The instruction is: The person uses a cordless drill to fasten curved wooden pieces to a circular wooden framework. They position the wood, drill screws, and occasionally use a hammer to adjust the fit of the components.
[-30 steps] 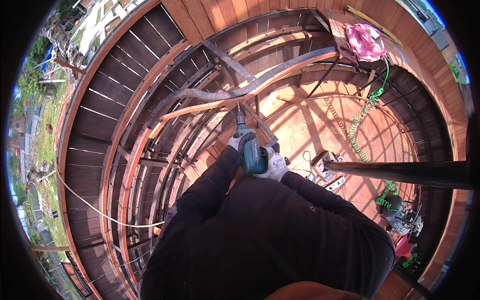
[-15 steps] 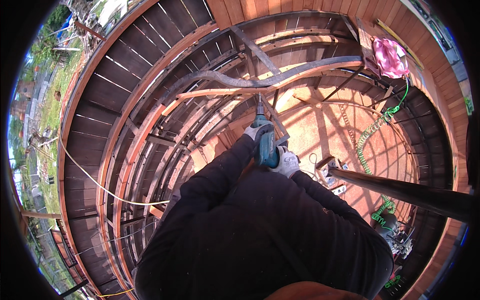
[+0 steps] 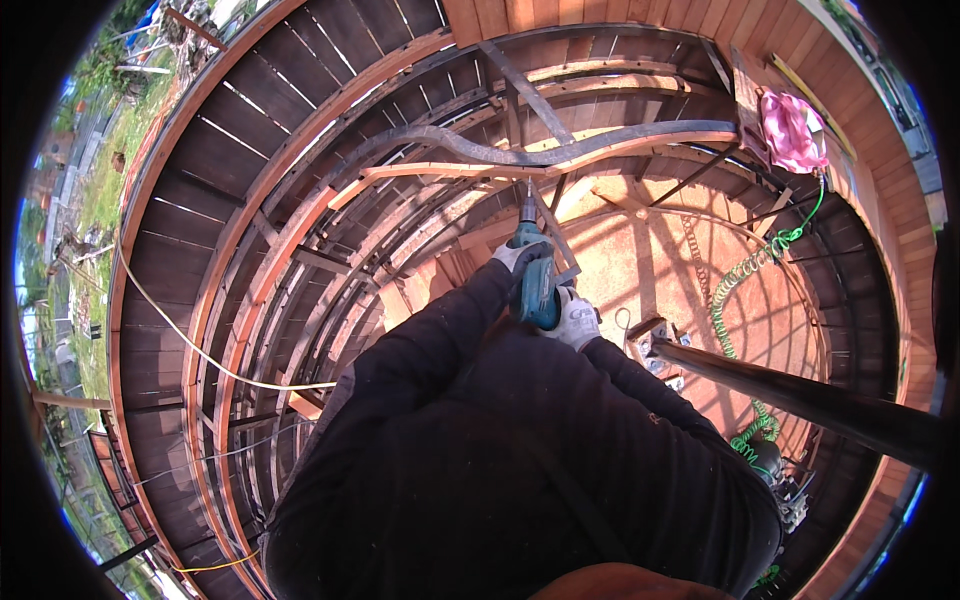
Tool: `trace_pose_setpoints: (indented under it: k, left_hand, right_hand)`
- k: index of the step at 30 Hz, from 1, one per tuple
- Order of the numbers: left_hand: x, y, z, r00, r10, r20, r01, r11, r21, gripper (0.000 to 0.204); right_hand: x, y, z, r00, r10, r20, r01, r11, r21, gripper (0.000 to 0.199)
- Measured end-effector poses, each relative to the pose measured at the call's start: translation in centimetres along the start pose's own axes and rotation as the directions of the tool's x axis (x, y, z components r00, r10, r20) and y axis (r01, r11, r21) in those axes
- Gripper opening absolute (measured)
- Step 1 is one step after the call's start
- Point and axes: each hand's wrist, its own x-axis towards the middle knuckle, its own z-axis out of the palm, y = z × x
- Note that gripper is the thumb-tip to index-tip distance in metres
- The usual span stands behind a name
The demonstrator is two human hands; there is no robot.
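Observation:
A teal cordless drill (image 3: pixel 537 290) is held in both gloved hands, its bit pointing away from me. My left hand (image 3: pixel 520 255) wraps the front of its body. My right hand (image 3: pixel 575 319) closes round the rear part, where the handle is mostly hidden. The bit tip reaches the curved wooden strip (image 3: pixel 450 172); whether it has entered the wood I cannot tell. Just beyond that strip runs a dark, wavy curved beam (image 3: pixel 490 155). Both gloves are pale with dark cuffs above them.
Curved wooden ribs (image 3: pixel 285 255) ring the left side. A dark pole (image 3: pixel 780 389) slants in from the right. A green coiled hose (image 3: pixel 735 275) hangs near a pink cloth (image 3: pixel 792 130). A pale cord (image 3: pixel 185 335) crosses the left ribs, and a brown floor (image 3: pixel 625 255) lies below.
The view has shifted slightly, so the surroundings sit a little differently. Both hands keep their grip on the drill, which stays against or near the wooden strip.

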Motion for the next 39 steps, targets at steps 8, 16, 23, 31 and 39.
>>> trace_pose_setpoints:
  k: [8,16,23,31,39]
  left_hand:
    - [0.4,-0.4,-0.1,1.000,0.013,-0.001,-0.013,1.000,0.014,0.033]
    - [-0.1,-0.2,0.2,0.999,-0.009,0.040,0.010,1.000,-0.018,0.032]
    - [2.2,-2.9,-2.3,0.999,0.026,-0.041,-0.025,0.999,0.033,0.035]
    - [0.9,-2.3,-1.5,1.000,0.006,-0.029,-0.004,0.997,0.082,0.038]
    - [-4.6,-0.7,-0.2,0.997,-0.034,0.073,0.031,0.999,0.038,0.036]
  right_hand:
    - [-0.3,-0.2,-0.2,1.000,-0.002,-0.020,0.001,1.000,-0.020,0.085]
    - [-0.5,-0.1,-0.3,0.999,-0.001,-0.034,0.001,1.000,-0.015,0.083]
    - [-0.5,-0.2,-0.2,0.999,-0.036,-0.033,0.036,0.999,0.018,0.082]
    - [-0.9,0.1,-0.4,0.999,-0.047,-0.008,0.047,0.998,0.042,0.084]
    - [-3.1,0.8,-0.7,0.988,-0.117,0.101,0.128,0.985,-0.113,0.091]
